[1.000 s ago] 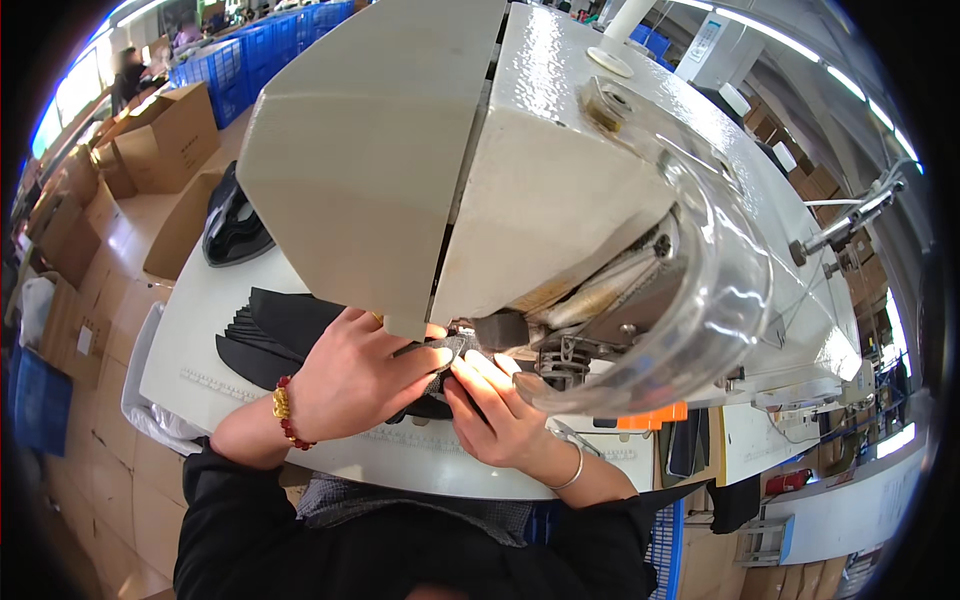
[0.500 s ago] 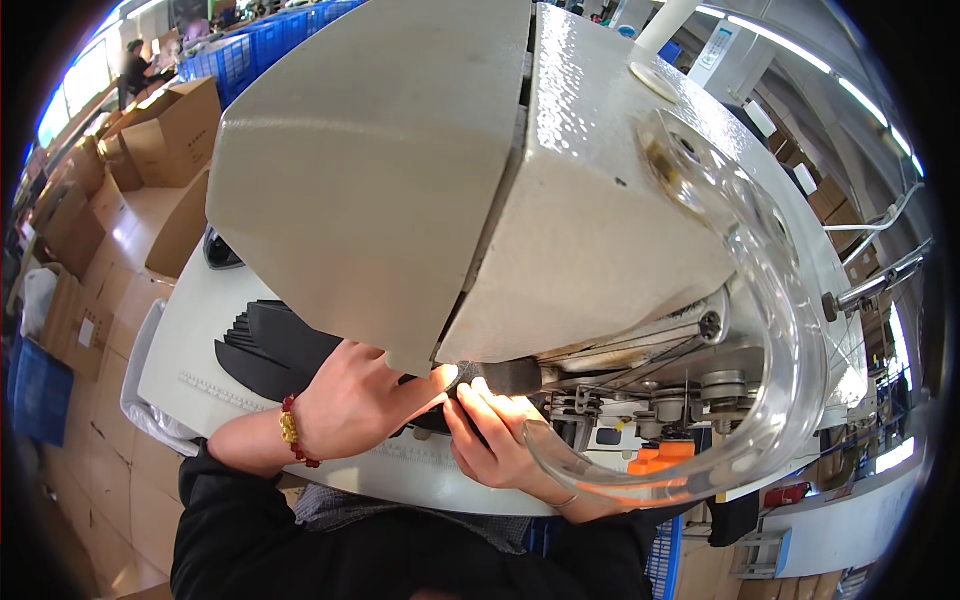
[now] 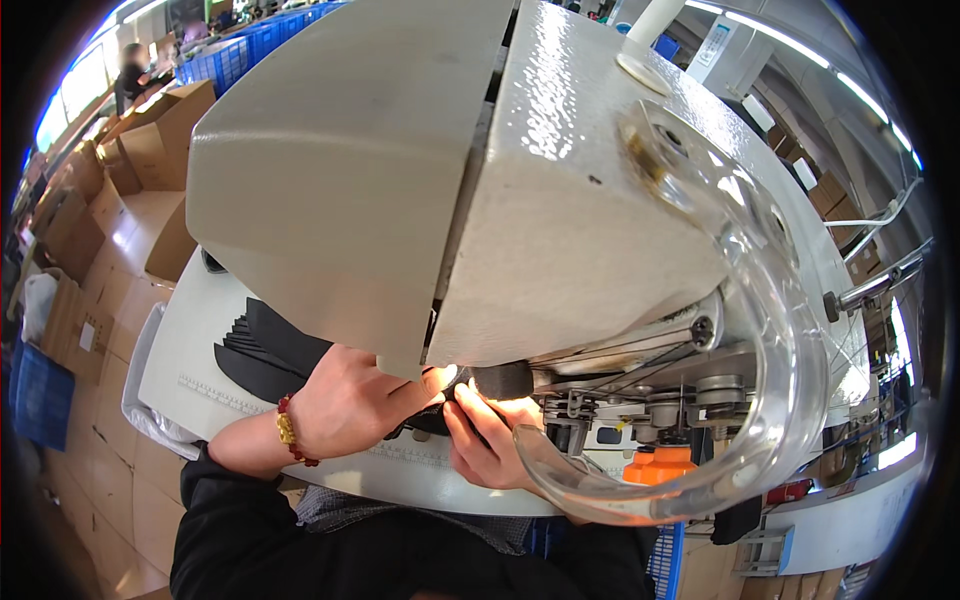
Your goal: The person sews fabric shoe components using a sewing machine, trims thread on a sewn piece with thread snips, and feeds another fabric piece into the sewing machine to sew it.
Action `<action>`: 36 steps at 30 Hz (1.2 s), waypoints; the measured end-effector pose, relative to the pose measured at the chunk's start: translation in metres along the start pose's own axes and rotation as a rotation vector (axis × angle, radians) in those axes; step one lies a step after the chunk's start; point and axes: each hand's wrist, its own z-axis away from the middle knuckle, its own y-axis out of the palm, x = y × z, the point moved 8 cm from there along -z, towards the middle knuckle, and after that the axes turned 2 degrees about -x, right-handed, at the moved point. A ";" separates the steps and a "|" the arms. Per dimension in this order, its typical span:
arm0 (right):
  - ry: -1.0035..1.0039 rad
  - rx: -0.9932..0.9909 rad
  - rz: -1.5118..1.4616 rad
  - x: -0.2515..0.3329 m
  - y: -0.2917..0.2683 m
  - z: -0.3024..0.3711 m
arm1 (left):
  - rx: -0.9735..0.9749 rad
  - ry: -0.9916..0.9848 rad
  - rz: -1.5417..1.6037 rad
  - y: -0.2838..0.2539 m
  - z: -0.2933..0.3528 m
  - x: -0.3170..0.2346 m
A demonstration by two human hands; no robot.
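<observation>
A white tabletop (image 3: 185, 345) with rounded edges, marked along its front with a printed ruler scale (image 3: 220, 393), spreads under a bulky pale-beige sewing machine (image 3: 330, 180) that hides much of it. On its left part lies a fanned stack of flat black pieces (image 3: 262, 372) with curved ends. The left hand (image 3: 350, 402), wearing a red-beaded bracelet (image 3: 287, 430) with a gold ornament, rests just beside that stack, its fingers bent toward a small dark fabric piece (image 3: 461, 377) under the machine's lower edge; whether they grip it cannot be told. The right hand (image 3: 488, 440) has its fingertips closed on the same piece, near a curved clear plastic guard (image 3: 805, 400) and a bright orange part (image 3: 660, 466). Beyond, tan floor tiles (image 3: 115, 490) run past open brown cardboard boxes (image 3: 165, 145) and a row of blue plastic crates (image 3: 215, 66) (a dark-clothed person (image 3: 132, 78) is near them), while long white ceiling lights (image 3: 800, 50) slant across the upper right.
</observation>
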 end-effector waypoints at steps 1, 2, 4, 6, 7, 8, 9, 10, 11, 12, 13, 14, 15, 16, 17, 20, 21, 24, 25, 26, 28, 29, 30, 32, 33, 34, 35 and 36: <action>0.057 -0.024 -0.093 -0.003 -0.005 -0.002 | 0.004 -0.005 -0.004 0.002 0.003 0.000; 0.113 -0.048 -0.187 -0.008 -0.007 -0.003 | 0.044 -0.063 -0.016 0.007 0.008 0.004; 0.114 -0.045 -0.161 -0.006 -0.007 -0.003 | 0.082 -0.112 -0.021 0.011 0.009 0.008; 0.112 -0.040 -0.110 -0.005 -0.008 -0.003 | 0.033 -0.073 0.017 0.005 0.002 0.008; 0.112 -0.037 -0.083 -0.004 -0.008 -0.003 | 0.032 -0.069 0.022 0.003 -0.001 0.006; 0.112 -0.034 -0.057 -0.004 -0.008 -0.003 | 0.027 -0.071 -0.007 0.000 -0.004 0.004; 0.106 -0.035 -0.035 -0.003 -0.008 -0.004 | 0.022 -0.077 -0.044 -0.003 -0.006 0.003; 0.099 -0.035 -0.013 -0.002 -0.007 -0.005 | 0.022 -0.078 -0.047 -0.002 -0.007 0.002; 0.093 -0.036 0.010 -0.002 -0.006 -0.006 | -0.010 -0.089 -0.045 -0.003 -0.006 0.001; 0.089 -0.035 0.033 -0.001 -0.006 -0.007 | -0.041 -0.099 -0.041 -0.005 -0.006 0.001; 0.086 -0.034 0.057 -0.001 -0.005 -0.007 | -0.042 -0.098 -0.041 -0.005 -0.006 -0.001; 0.082 -0.033 0.081 -0.001 -0.004 -0.007 | -0.027 -0.124 -0.013 -0.005 -0.007 0.000; 0.078 -0.034 0.105 0.000 -0.003 -0.008 | -0.012 -0.148 0.015 -0.005 -0.007 0.002; 0.073 -0.034 0.129 0.000 -0.002 -0.009 | -0.012 -0.147 0.013 -0.003 -0.005 0.003; 0.069 -0.035 0.153 0.001 -0.001 -0.010 | -0.030 -0.145 0.054 0.002 -0.003 0.007; 0.051 -0.033 0.219 0.002 0.002 -0.011 | -0.066 -0.140 0.089 0.006 -0.002 0.009; 0.049 -0.032 0.244 0.002 0.002 -0.011 | -0.082 -0.131 0.087 0.006 -0.003 0.008; 0.039 -0.027 0.315 0.002 0.004 -0.010 | -0.050 -0.055 -0.071 0.004 -0.002 0.001; 0.036 -0.024 0.341 0.002 0.004 -0.009 | -0.052 -0.053 -0.069 0.004 -0.003 0.002; 0.032 -0.020 0.368 0.002 0.003 -0.009 | -0.062 -0.039 -0.057 0.005 -0.003 0.004; 0.002 -0.044 0.339 -0.002 0.004 -0.003 | -0.073 -0.039 -0.051 0.008 -0.001 0.004; -0.025 -0.069 0.315 -0.004 0.007 0.002 | -0.062 -0.075 -0.015 0.010 0.001 0.006; 0.117 -0.103 0.244 -0.004 0.009 0.006 | -0.053 -0.109 0.025 0.012 0.002 0.009; 0.164 -0.090 0.170 -0.006 0.012 0.016 | -0.065 -0.091 0.030 0.014 0.004 0.008; 0.214 -0.083 0.090 -0.010 0.012 0.015 | -0.070 -0.077 0.030 0.016 0.006 0.008; 0.211 -0.081 0.084 -0.012 0.011 0.014 | -0.071 -0.083 0.028 0.022 0.010 0.012; 0.147 -0.066 0.147 -0.011 0.010 0.012 | -0.091 -0.041 -0.050 0.029 0.013 0.013; 0.086 -0.052 0.217 -0.008 0.009 0.011 | -0.113 0.008 -0.124 0.030 0.013 0.010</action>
